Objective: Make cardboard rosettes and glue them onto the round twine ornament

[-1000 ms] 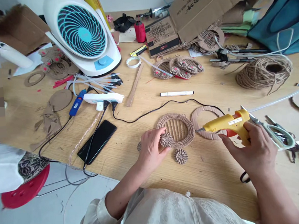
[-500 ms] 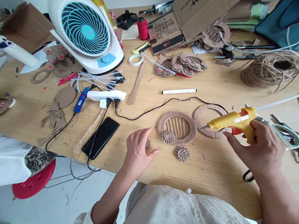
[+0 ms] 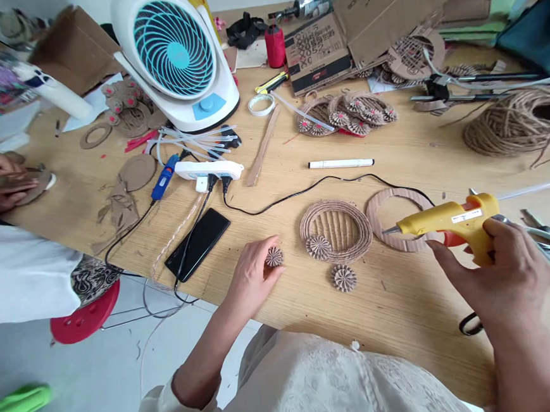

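My left hand (image 3: 252,272) is closed around a small pleated cardboard rosette (image 3: 274,257) on the table, thumb on the near side and fingers on the far side. In my right hand (image 3: 515,263) is a yellow hot glue gun (image 3: 447,218), its nozzle pointing left over a flat cardboard ring (image 3: 375,220). Between the hands lies a round twine-wrapped frame (image 3: 307,219) with cords strung across its opening. One rosette (image 3: 319,247) rests on the frame's lower left, and another rosette (image 3: 344,278) lies just below it.
A black phone (image 3: 199,243), a white power strip (image 3: 227,168) and cables lie to the left. A fan (image 3: 177,55) stands behind them. Finished pieces (image 3: 348,112), a marker (image 3: 341,163) and a twine ball (image 3: 511,130) are farther back. Another person's hands (image 3: 4,183) work at far left.
My left hand has closed its thumb and fingers in on the small rosette. The whole view has shifted, and my right hand still holds the glue gun over the ring.
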A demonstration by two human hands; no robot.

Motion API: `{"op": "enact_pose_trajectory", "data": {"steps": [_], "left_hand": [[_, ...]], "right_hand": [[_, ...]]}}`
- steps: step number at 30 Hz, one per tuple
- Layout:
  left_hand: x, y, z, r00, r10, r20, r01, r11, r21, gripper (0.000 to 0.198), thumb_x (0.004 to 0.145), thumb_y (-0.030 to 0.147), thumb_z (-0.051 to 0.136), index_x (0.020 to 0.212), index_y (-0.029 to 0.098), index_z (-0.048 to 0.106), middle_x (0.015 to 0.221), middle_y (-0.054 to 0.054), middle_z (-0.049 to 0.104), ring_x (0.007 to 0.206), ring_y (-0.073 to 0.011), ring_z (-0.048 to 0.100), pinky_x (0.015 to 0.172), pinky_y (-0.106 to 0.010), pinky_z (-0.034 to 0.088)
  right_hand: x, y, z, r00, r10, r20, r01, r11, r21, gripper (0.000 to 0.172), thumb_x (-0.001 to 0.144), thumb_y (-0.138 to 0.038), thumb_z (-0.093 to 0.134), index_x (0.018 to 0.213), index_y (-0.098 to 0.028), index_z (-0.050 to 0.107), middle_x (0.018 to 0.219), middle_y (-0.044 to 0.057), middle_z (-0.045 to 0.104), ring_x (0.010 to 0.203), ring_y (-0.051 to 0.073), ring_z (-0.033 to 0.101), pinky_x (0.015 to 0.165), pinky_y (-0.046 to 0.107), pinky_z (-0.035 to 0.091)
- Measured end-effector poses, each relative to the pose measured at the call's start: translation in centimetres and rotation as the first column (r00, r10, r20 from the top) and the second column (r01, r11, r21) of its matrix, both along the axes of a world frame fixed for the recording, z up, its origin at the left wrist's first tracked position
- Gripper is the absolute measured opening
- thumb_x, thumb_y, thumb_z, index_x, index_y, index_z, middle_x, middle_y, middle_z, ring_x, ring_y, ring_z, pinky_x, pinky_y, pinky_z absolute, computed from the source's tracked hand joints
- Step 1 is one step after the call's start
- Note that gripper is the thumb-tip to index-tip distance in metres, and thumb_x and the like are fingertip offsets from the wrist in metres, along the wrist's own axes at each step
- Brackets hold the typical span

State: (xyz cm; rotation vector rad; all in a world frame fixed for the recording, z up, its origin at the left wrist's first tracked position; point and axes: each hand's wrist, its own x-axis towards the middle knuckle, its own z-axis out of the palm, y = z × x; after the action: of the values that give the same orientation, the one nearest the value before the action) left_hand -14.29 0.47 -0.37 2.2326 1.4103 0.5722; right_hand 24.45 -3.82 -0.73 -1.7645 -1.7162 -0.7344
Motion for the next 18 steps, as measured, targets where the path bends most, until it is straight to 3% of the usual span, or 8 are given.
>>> {"op": "enact_pose_trajectory", "data": {"steps": [4, 11, 18], "left_hand": [[0.5, 1.2, 0.4, 1.0, -0.012, 0.026, 0.012, 1.0, 0.02, 0.055, 0.087, 0.012, 0.068, 0.136, 0.026, 0.045, 0.12, -0.007, 0.064, 0.112, -0.0234, 0.059, 0.098, -0.041, 0.049], [5.2, 6.0, 0.6, 0.985, -0.127, 0.116, 0.112, 0.985, 0.131, 0.063, 0.083, 0.011, 0.074, 0.136, 0.024, 0.046, 0.12, -0.007, 0.065, 0.113, -0.024, 0.06, 0.101, -0.043, 0.048], [6.6, 7.5, -0.3, 0.984, -0.113, 0.14, 0.11, 0.994, 0.029, 0.065, 0.078, 0.015, 0.081, 0.134, 0.023, 0.05, 0.114, -0.007, 0.067, 0.108, -0.0246, 0.062, 0.098, -0.043, 0.049]], "right_hand": [[-0.3, 0.1, 0.3, 1.0, 0.006, 0.004, -0.006, 1.0, -0.015, 0.055, 0.072, -0.056, 0.078, 0.104, -0.016, 0.061, 0.072, 0.001, 0.057, 0.061, 0.02, 0.057, 0.054, 0.029, 0.045], [-0.6, -0.2, 0.2, 0.998, -0.03, -0.051, 0.028, 0.998, -0.056, 0.053, 0.073, -0.057, 0.076, 0.106, -0.019, 0.059, 0.076, 0.002, 0.06, 0.067, 0.021, 0.059, 0.056, 0.03, 0.044], [-0.5, -0.3, 0.0, 0.993, -0.034, -0.117, 0.019, 0.992, -0.125, 0.052, 0.072, -0.053, 0.078, 0.108, -0.021, 0.058, 0.079, 0.002, 0.06, 0.068, 0.02, 0.058, 0.059, 0.03, 0.044]]}}
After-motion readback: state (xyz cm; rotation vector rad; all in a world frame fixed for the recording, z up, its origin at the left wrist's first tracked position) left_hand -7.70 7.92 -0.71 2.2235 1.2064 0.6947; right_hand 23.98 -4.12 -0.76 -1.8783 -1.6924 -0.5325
